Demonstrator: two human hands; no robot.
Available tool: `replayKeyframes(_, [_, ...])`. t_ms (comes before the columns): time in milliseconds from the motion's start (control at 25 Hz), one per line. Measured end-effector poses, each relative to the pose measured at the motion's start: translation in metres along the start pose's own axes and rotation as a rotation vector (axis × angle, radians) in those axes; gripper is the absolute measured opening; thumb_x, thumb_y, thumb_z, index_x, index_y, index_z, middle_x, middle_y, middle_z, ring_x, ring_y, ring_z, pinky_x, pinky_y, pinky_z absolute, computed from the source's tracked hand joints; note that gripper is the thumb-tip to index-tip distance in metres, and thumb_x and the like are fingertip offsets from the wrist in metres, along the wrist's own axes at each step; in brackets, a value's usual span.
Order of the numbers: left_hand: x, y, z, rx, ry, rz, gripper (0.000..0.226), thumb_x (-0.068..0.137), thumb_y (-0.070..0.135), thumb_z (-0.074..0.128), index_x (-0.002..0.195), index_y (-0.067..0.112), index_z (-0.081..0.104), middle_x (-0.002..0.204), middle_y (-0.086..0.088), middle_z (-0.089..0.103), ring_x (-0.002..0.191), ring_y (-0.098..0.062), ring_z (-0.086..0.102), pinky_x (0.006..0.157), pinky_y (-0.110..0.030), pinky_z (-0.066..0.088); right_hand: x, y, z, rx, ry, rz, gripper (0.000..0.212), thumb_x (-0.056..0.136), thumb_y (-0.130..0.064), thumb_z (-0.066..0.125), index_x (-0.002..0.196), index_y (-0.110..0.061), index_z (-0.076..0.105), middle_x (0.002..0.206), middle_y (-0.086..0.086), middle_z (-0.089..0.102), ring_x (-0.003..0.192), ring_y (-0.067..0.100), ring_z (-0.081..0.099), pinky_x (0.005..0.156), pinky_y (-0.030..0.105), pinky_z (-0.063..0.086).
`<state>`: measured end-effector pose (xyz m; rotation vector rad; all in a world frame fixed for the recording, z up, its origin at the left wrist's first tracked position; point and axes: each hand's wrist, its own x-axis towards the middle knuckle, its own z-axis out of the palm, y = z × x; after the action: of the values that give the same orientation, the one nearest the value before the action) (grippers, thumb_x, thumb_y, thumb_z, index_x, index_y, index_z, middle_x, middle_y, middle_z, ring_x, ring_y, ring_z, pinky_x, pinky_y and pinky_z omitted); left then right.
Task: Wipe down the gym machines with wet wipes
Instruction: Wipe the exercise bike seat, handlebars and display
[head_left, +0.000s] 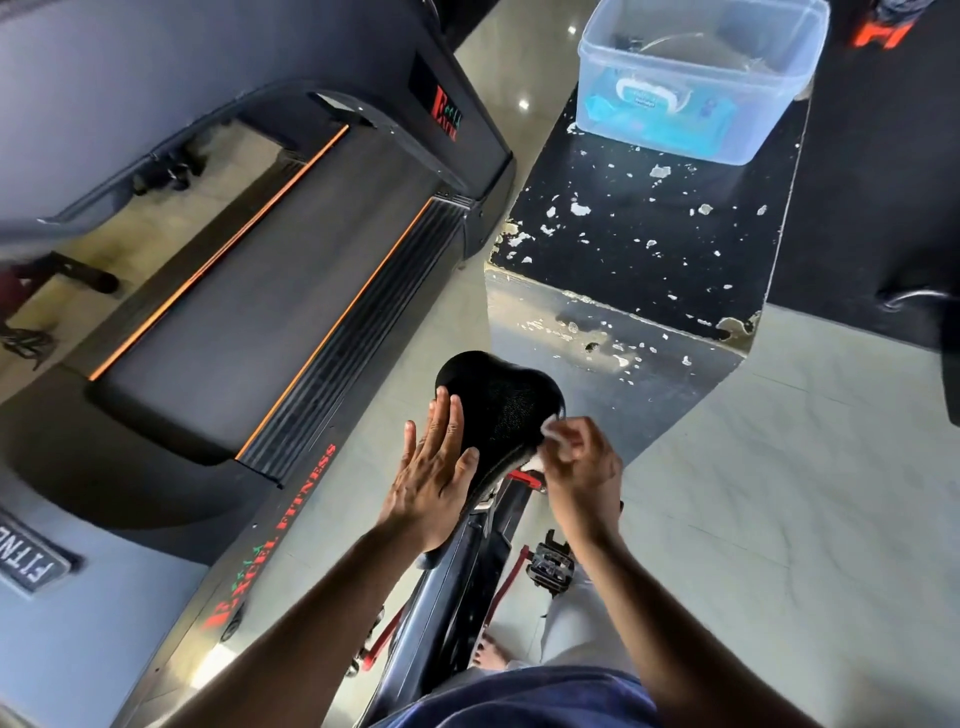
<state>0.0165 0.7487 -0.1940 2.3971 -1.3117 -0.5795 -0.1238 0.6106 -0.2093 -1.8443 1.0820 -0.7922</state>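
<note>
A black exercise-bike saddle (501, 402) sits at centre, on a dark frame with red parts. My left hand (434, 467) lies flat with straight fingers on the saddle's left side. My right hand (582, 465) grips a crumpled white wet wipe (551, 430) against the saddle's right edge. A blue pack of wet wipes (660, 111) lies inside a clear plastic box (698, 78) at the top right.
A black treadmill (270, 291) with orange stripes fills the left. The plastic box stands on a black plyo box (649, 249) with chipped paint, just beyond the saddle. A bike pedal (550, 564) shows below my right wrist. Pale tiled floor (805, 493) lies to the right.
</note>
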Motion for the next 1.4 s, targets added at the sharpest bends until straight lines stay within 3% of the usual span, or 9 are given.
replayKeyframes(120, [0.0,0.0,0.001,-0.004,-0.001,-0.009,0.082,0.09,0.075,-0.019,0.157,0.03,-0.026,0.164,0.006,-0.035,0.152,-0.004,-0.028,0.117,-0.027,-0.029,0.041,-0.002,-0.008,-0.104,0.037,-0.118,0.017,0.092,0.001,0.066,0.105,-0.01,0.07,0.105,0.006,0.072,0.088,0.015,0.069,0.084,0.022,0.054])
replayKeyframes(280, [0.0,0.001,0.0,0.04,-0.003,-0.012,0.075,0.095,0.069,-0.009,0.157,0.031,-0.028,0.161,0.009,-0.038,0.148,0.0,-0.033,0.115,-0.024,-0.032,0.073,-0.013,0.005,-0.351,-0.226,-0.386,0.034,0.095,0.006,0.06,0.128,-0.001,0.067,0.117,0.015,0.074,0.094,0.023,0.074,0.091,0.019,0.049])
replayKeyframes(440, [-0.002,0.004,-0.002,0.027,0.025,-0.007,0.076,0.098,0.068,-0.002,0.158,0.027,-0.024,0.165,0.006,-0.032,0.151,-0.001,-0.028,0.122,-0.028,-0.024,0.104,-0.04,0.025,-0.476,-0.482,-0.467,0.035,0.104,-0.006,0.049,0.135,-0.01,0.064,0.123,0.011,0.073,0.103,0.028,0.072,0.09,0.033,0.056])
replayKeyframes(760, [-0.001,0.004,-0.001,0.099,0.075,-0.028,0.074,0.105,0.061,0.013,0.163,0.023,-0.012,0.171,0.004,-0.017,0.157,-0.006,-0.015,0.128,-0.035,-0.011,0.155,-0.059,0.068,-0.254,-0.629,-0.501,0.014,0.094,-0.02,0.072,0.106,-0.015,0.066,0.106,0.0,0.073,0.089,0.015,0.064,0.076,0.025,0.051])
replayKeyframes(880, [-0.005,0.006,0.001,0.151,0.132,-0.076,0.073,0.106,0.06,0.017,0.166,0.02,0.003,0.173,0.0,-0.001,0.159,-0.009,-0.003,0.13,-0.034,-0.004,0.165,-0.048,0.079,-0.243,-0.881,-0.705,0.023,0.096,-0.029,0.068,0.115,-0.016,0.071,0.121,0.0,0.072,0.11,0.021,0.067,0.093,0.039,0.056])
replayKeyframes(960, [-0.008,0.009,0.002,0.189,0.15,-0.128,0.075,0.106,0.061,0.02,0.166,0.018,0.009,0.173,-0.003,0.007,0.159,-0.011,0.003,0.13,-0.036,0.0,0.156,-0.023,0.063,-0.215,-1.009,-0.816,0.044,0.102,-0.033,0.057,0.14,-0.01,0.06,0.151,0.006,0.054,0.142,0.02,0.047,0.117,0.035,0.041])
replayKeyframes(1040, [-0.012,0.012,0.003,0.209,0.201,-0.214,0.075,0.106,0.062,0.021,0.165,0.016,0.014,0.172,-0.004,0.011,0.159,-0.013,0.007,0.13,-0.037,0.002,0.151,0.0,0.033,-0.192,-1.018,-0.948,0.054,0.107,-0.035,0.043,0.153,-0.005,0.043,0.165,0.008,0.032,0.155,0.02,0.025,0.126,0.031,0.023])
replayKeyframes(1240, [-0.031,0.042,0.03,0.043,0.382,-0.555,0.078,0.107,0.063,0.011,0.164,0.011,0.009,0.17,-0.006,0.01,0.159,-0.02,0.01,0.13,-0.037,0.003,0.135,0.033,-0.024,-0.3,-0.897,-1.352,0.056,0.098,-0.003,0.035,0.153,0.001,0.04,0.164,0.015,0.033,0.153,0.031,0.029,0.126,0.043,0.023])
replayKeyframes(1400, [-0.061,0.062,0.054,0.033,0.404,-0.666,0.076,0.106,0.064,0.009,0.164,0.016,-0.003,0.172,-0.005,-0.006,0.159,-0.013,-0.01,0.129,-0.035,-0.002,0.096,0.01,0.01,-0.183,-1.041,-1.385,0.053,0.086,0.009,0.062,0.138,0.0,0.061,0.145,0.016,0.058,0.136,0.027,0.054,0.121,0.031,0.032])
